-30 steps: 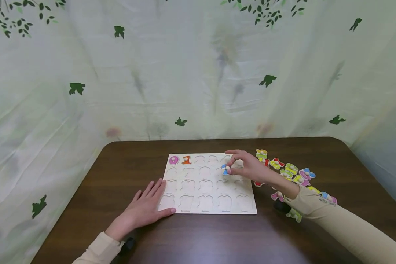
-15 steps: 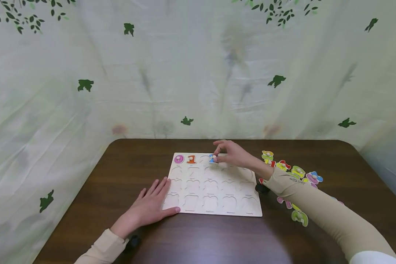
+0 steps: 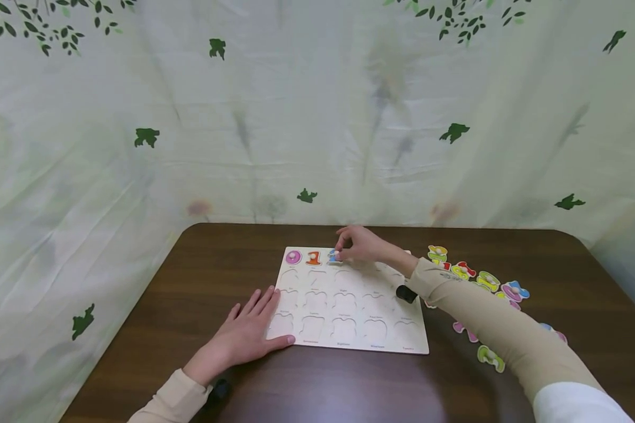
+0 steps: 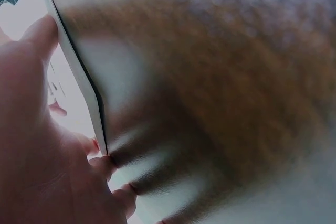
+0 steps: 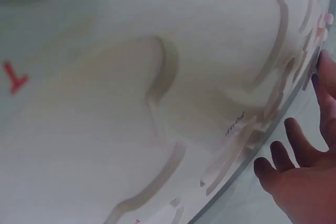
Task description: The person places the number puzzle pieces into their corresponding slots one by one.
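Note:
A white puzzle board (image 3: 360, 338) with rows of shaped recesses lies on the table. At its top left sit a purple ring-shaped 0 piece (image 3: 293, 257) and an orange 1 piece (image 3: 313, 258). Beside the 1, my right hand (image 3: 362, 244) pinches a blue puzzle piece (image 3: 332, 258) by its knob, over the third spot of the top row. Fingers partly cover this piece. My left hand (image 3: 243, 333) lies with straight fingers along the board's left edge, thumb at the front corner; the left wrist view shows the thumb (image 4: 43, 35) against that edge.
Several colourful puzzle pieces, such as a yellow one (image 3: 488, 281) and a green one (image 3: 491, 358), are scattered right of the board, partly hidden by the right sleeve (image 3: 487, 317). The brown table (image 3: 349, 388) ends at a leaf-patterned curtain (image 3: 317, 117).
My right hand has carried the blue piece leftward and away from me, from the board's right part to beside the orange 1. The left hand stays at the board's edge; the head view shifts slightly.

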`<move>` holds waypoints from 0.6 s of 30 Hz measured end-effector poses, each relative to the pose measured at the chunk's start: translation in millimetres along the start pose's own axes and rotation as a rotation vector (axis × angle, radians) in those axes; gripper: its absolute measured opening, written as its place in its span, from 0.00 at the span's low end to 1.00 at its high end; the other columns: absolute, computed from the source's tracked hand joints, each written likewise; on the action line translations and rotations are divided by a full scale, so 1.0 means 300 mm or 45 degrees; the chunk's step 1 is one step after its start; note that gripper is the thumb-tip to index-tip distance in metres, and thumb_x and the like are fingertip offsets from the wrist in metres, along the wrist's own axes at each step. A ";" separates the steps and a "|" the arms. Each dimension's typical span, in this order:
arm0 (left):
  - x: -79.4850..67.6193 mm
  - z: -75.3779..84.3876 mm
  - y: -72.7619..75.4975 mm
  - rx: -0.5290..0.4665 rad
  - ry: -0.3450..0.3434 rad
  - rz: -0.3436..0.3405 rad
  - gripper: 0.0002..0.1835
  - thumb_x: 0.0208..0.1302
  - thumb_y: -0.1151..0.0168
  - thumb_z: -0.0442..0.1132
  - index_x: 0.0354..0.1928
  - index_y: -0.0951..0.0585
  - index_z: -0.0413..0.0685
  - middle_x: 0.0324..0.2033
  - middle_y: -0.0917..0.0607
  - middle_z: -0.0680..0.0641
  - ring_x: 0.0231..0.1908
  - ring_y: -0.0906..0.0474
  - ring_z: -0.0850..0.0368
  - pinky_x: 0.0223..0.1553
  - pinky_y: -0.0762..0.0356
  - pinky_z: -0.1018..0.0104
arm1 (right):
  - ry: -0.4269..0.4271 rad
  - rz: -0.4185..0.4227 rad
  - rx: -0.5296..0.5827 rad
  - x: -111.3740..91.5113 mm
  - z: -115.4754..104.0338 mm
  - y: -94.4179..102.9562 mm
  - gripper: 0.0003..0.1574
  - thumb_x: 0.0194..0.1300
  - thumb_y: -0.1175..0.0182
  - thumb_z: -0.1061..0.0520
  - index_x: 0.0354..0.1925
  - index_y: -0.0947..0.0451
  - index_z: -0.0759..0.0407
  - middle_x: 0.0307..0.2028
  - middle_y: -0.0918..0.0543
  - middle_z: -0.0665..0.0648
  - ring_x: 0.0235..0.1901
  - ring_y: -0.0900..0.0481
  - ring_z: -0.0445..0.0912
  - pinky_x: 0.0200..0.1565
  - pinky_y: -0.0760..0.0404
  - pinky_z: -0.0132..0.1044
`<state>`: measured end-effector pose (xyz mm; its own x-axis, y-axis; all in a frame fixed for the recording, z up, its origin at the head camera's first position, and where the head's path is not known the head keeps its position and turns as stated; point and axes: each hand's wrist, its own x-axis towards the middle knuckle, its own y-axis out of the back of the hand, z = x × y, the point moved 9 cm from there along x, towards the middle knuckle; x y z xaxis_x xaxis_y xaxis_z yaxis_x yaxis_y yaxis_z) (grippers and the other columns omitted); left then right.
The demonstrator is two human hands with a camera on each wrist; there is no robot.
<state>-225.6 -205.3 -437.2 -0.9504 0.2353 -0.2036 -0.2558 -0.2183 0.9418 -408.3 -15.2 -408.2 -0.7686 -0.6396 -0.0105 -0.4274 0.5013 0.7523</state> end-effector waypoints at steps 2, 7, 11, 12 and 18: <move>0.001 -0.002 -0.004 0.014 0.008 -0.001 0.60 0.54 0.50 0.80 0.78 0.49 0.48 0.77 0.50 0.45 0.75 0.57 0.42 0.67 0.56 0.32 | 0.020 -0.015 -0.024 0.002 -0.003 -0.004 0.05 0.59 0.29 0.59 0.32 0.16 0.59 0.61 0.25 0.66 0.66 0.33 0.55 0.66 0.36 0.47; 0.001 0.000 -0.005 0.027 0.006 -0.002 0.60 0.54 0.51 0.80 0.78 0.49 0.48 0.77 0.50 0.45 0.75 0.57 0.42 0.66 0.56 0.32 | 0.018 -0.032 -0.064 0.004 0.002 -0.014 0.06 0.59 0.29 0.58 0.32 0.16 0.58 0.61 0.25 0.66 0.66 0.33 0.55 0.65 0.35 0.46; -0.003 0.006 0.002 0.025 0.016 -0.019 0.59 0.55 0.48 0.78 0.78 0.49 0.47 0.77 0.50 0.45 0.75 0.57 0.41 0.66 0.56 0.32 | 0.008 -0.027 -0.079 0.011 0.006 -0.021 0.06 0.60 0.29 0.57 0.32 0.17 0.57 0.62 0.26 0.66 0.66 0.33 0.55 0.65 0.35 0.46; -0.003 0.007 0.005 0.021 0.015 -0.018 0.58 0.56 0.48 0.78 0.78 0.48 0.46 0.76 0.49 0.44 0.75 0.57 0.41 0.66 0.56 0.32 | 0.012 -0.026 -0.082 0.013 0.005 -0.023 0.06 0.60 0.29 0.57 0.32 0.17 0.57 0.62 0.26 0.66 0.66 0.33 0.55 0.65 0.36 0.46; -0.004 0.009 0.003 0.028 0.010 -0.017 0.58 0.57 0.48 0.77 0.78 0.48 0.46 0.76 0.49 0.44 0.74 0.56 0.41 0.66 0.55 0.32 | 0.077 -0.053 -0.115 0.009 0.002 -0.032 0.04 0.62 0.31 0.58 0.36 0.16 0.57 0.63 0.27 0.67 0.67 0.34 0.57 0.66 0.37 0.48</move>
<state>-224.1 -203.2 -435.2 -0.9482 0.2307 -0.2183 -0.2647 -0.1945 0.9445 -406.5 -21.5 -415.8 -0.7200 -0.6939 -0.0054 -0.4117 0.4209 0.8083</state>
